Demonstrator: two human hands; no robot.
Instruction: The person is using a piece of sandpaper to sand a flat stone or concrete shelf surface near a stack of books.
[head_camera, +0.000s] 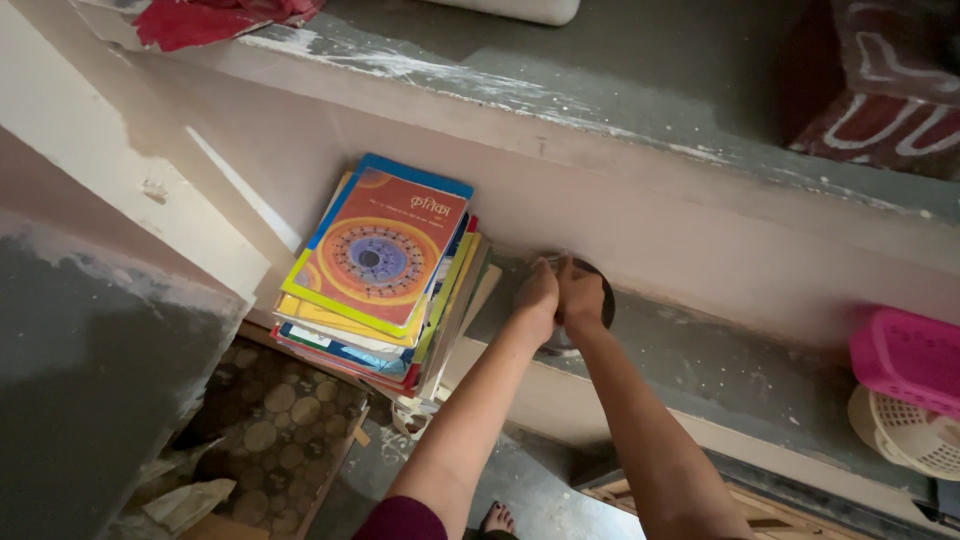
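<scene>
Nearest, at the bottom of the frame, both forearms reach up and away toward a grey concrete shelf (720, 370) at mid-frame. The left hand (537, 292) and right hand (580, 293) sit side by side, touching, both closed down on a small dark round object (603, 300) resting on the shelf against the back wall. Each grip looks clamped on it, fingers curled over the top. Only a dark curved edge shows right of the right hand; it may be a lid or a dish, and its material is hard to tell.

Judging from the paired hands, the step in hand is gripping or pressing this object; moving it would call for a firm two-handed hold.

Just left of the hands stands a stack of colourful books (380, 275). At the far right edge sit a pink basket (908, 358) and a cream one (905, 435).
</scene>
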